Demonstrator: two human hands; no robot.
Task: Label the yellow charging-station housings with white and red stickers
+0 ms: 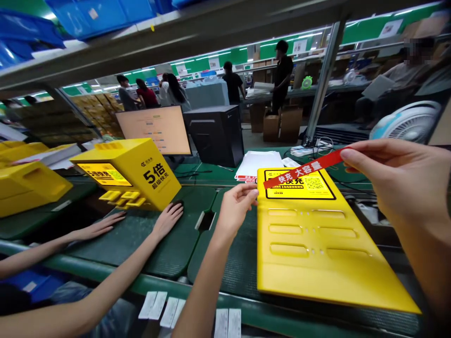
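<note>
You have room for your left hand [237,211] over the green textured counter [169,256] leftward, until a co-worker's right hand [168,219] and the upright yellow box with black lettering [158,176] block you. Above the lower face of the large yellow box with oblong recesses [310,274], you can pass freely; higher up, the red printed strip [299,172] crosses your way.

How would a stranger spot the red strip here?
Find the large yellow casing right of centre. In front of its upper end slants a narrow red strip, one end pinched by the person's right hand. Unlike the black-and-yellow label behind it, it is red with white characters.
</note>
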